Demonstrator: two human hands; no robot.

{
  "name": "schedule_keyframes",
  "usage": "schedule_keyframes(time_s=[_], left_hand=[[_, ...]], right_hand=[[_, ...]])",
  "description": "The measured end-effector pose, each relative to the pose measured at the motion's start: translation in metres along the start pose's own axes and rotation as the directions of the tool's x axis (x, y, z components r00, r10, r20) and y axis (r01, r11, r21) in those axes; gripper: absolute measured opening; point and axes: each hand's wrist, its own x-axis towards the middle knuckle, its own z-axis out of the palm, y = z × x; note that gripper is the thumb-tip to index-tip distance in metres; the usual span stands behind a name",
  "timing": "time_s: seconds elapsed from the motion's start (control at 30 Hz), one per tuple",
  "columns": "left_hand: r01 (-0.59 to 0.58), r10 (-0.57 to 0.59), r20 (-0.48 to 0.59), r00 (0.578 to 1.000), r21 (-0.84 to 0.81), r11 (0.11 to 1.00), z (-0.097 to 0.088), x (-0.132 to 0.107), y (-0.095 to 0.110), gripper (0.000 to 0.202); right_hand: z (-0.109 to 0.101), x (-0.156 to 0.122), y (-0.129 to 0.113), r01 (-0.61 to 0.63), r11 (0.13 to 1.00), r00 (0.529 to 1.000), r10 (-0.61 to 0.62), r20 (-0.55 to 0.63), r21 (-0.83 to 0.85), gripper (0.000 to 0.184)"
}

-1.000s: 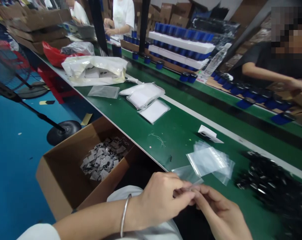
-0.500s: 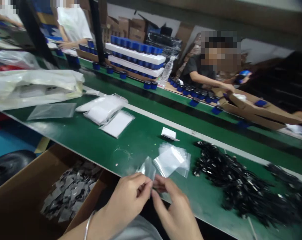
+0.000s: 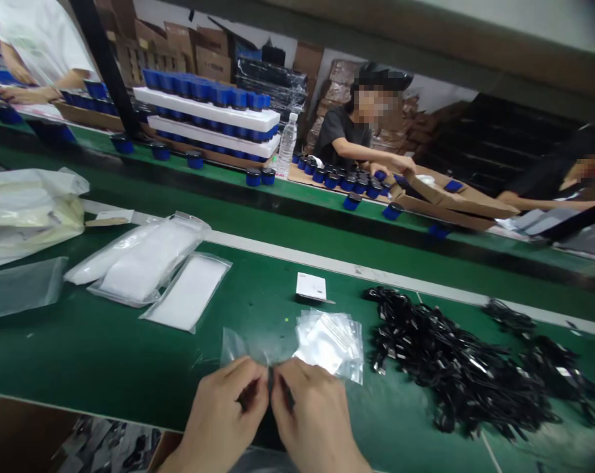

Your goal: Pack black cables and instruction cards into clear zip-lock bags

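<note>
A clear plastic bag (image 3: 233,346) sticks out beyond the fingers of my left hand (image 3: 231,407), which pinches it near the table's front edge. My right hand (image 3: 310,407) is closed in a pinch right beside it, fingertips almost meeting the left ones at the bag's edge. Much of the bag is hidden behind my fingers. Just past my right hand lies a loose pile of clear zip bags (image 3: 330,341). Behind that pile stands a small white box (image 3: 311,287). To the right spreads a heap of black cables (image 3: 455,361).
Packs of white items in clear bags (image 3: 150,263) lie at left, beside a large plastic sack (image 3: 26,203). Below the edge is a carton of small packets (image 3: 105,443). Across the green table (image 3: 258,276), co-workers handle blue jars (image 3: 347,182) near a water bottle (image 3: 287,144).
The view has swung right and the table appears higher. My hands have drawn level, knuckles up, with both pinches together at the bag; the bag now leans to the left.
</note>
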Motion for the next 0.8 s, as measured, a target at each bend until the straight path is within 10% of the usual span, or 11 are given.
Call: schedule_keyframes(time_s=[0.3, 0.57, 0.8], left_hand=[[0.134, -0.135, 0.014, 0.991, 0.012, 0.991, 0.007, 0.007, 0.003, 0.022], [0.188, -0.186, 0.073, 0.98, -0.013, 0.982, 0.025, 0.005, 0.018, 0.023], [0.405, -0.376, 0.171, 0.911, -0.2, 0.892, 0.041, 0.002, 0.022, 0.028]], right_hand=[[-0.052, 0.083, 0.075, 0.069, 0.996, 0.963, -0.082, 0.259, 0.058, 0.033], [-0.023, 0.116, 0.106, -0.156, 0.973, 0.893, 0.064, 0.446, 0.171, 0.011], [-0.017, 0.115, 0.115, -0.414, 0.793, 0.799, 0.081, 0.596, 0.447, 0.036]])
